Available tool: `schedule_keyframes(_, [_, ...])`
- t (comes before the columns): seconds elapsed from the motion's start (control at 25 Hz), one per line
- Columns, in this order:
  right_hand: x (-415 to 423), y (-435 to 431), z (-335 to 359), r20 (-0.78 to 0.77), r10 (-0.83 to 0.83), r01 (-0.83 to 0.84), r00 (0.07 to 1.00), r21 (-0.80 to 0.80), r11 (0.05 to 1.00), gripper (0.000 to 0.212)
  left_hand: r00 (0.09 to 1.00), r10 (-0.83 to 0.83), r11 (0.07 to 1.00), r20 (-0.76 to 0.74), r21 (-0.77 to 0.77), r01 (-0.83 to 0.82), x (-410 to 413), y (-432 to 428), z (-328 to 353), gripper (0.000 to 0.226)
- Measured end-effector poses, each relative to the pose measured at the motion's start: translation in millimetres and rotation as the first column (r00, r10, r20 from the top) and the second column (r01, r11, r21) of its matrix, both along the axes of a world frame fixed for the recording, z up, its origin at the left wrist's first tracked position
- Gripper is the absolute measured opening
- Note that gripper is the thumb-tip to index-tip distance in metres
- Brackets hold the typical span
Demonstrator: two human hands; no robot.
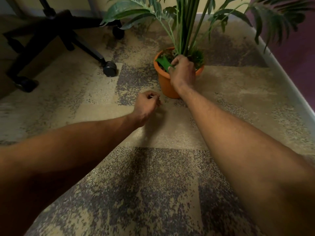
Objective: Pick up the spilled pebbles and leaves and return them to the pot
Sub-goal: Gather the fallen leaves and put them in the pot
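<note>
Leaf over pot
Our right hand [182, 71] pinches a green leaf [163, 63] slanting up-left across the orange pot [164, 82]; left hand [147, 105] clenched, contents unseen.

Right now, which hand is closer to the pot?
Right. The right hand is over the pot rim, pinching a leaf. The left hand is curled above the carpet, short of the pot.

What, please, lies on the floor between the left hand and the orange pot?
Only bare patterned carpet shows between the left hand and the pot in the head view; no pebble or leaf is discernible there.
</note>
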State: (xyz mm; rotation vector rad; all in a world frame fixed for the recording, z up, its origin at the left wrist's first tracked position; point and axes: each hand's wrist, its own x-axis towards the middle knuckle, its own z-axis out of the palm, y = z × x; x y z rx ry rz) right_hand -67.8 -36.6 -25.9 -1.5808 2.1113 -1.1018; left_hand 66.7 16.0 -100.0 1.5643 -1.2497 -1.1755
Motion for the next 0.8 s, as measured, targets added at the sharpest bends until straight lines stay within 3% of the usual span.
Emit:
schedule_keyframes(0.28, [-1,4,-13,-0.268,-0.122,0.067,0.956,-0.207,0.976,0.017,0.998,-0.005,0.999,0.065,-0.046,0.008,2,-5,-5,0.018])
schedule_keyframes(0.44, [-11,-2,-18,-0.430,-0.106,0.010,0.896,-0.219,0.976,0.020,0.971,0.039,0.961,0.235,-0.274,0.028,-4,-11,17,0.022])
schedule_keyframes(0.56, [-18,-4,-17,-0.492,-0.107,0.003,0.864,-0.207,0.978,0.019,0.958,0.035,0.927,0.285,-0.368,0.076,-11,-19,33,0.033])
schedule_keyframes(0.8, [-22,12,-14,-0.515,-0.038,-0.077,0.857,-0.201,0.977,0.041,0.923,0.037,0.918,0.383,-0.378,0.120,-9,-21,33,0.039])
